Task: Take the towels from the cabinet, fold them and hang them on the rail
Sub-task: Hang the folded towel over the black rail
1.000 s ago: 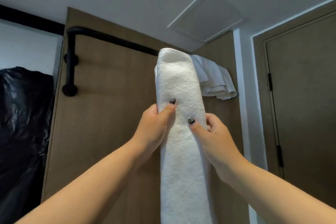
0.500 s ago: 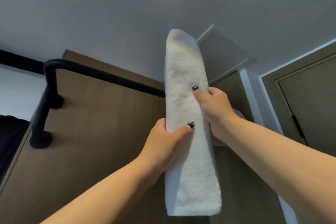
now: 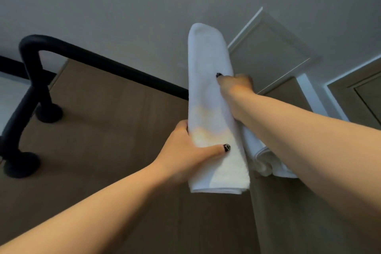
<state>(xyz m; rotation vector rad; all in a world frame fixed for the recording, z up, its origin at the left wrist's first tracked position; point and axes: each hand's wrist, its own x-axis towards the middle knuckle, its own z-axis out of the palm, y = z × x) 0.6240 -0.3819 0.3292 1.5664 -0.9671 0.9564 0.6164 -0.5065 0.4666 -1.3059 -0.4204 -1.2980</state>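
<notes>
Two hands are grasping one folded white towel (image 3: 214, 109), raised upright across the black rail (image 3: 115, 66): left hand (image 3: 191, 150) is clamping its lower part, right hand (image 3: 233, 86) is pinching it higher up. Second towel (image 3: 266, 163) is hanging just beside it. Risk: fold is likely slipping open, or neighbour is getting dislodged. Containers: none showing.

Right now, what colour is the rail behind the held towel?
Black, a matte tube. The rail shows best in the head view, the only one.

A home or hotel bathroom: black wall-mounted towel rail (image 3: 115, 68), wood-panelled wall (image 3: 115, 130), ceiling hatch (image 3: 274, 47).
</notes>
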